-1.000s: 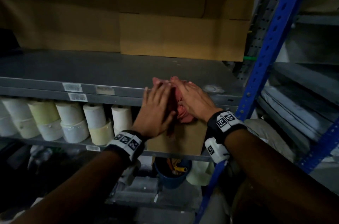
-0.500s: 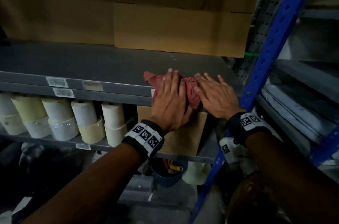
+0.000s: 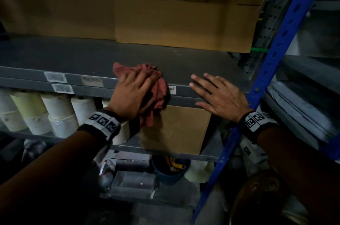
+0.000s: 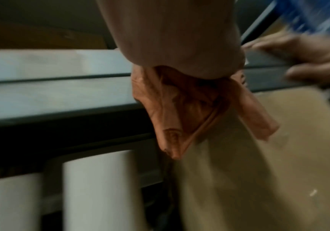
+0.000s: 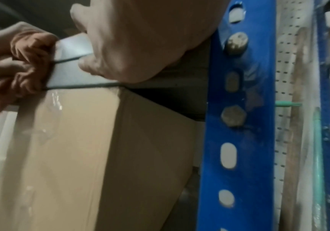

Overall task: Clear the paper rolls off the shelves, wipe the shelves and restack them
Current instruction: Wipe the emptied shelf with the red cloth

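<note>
So, left hand (image 3: 133, 94) presses red rag (image 3: 158, 84) flat-fingered on grey shelf (image 3: 73, 55) front edge, probably wiping lip. Right hand (image 3: 219, 94) at rag's 3 o'clock, fingers spread, holding nothing, likely bracing. Paper rolls (image 3: 55, 112) sit on lower shelf, 8 o'clock of rag, beside cardboard box (image 3: 176, 129).

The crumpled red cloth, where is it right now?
In the head view the crumpled red cloth lies on the front edge of the grey metal shelf, under the left hand, hanging over the brown cardboard box below.
</note>
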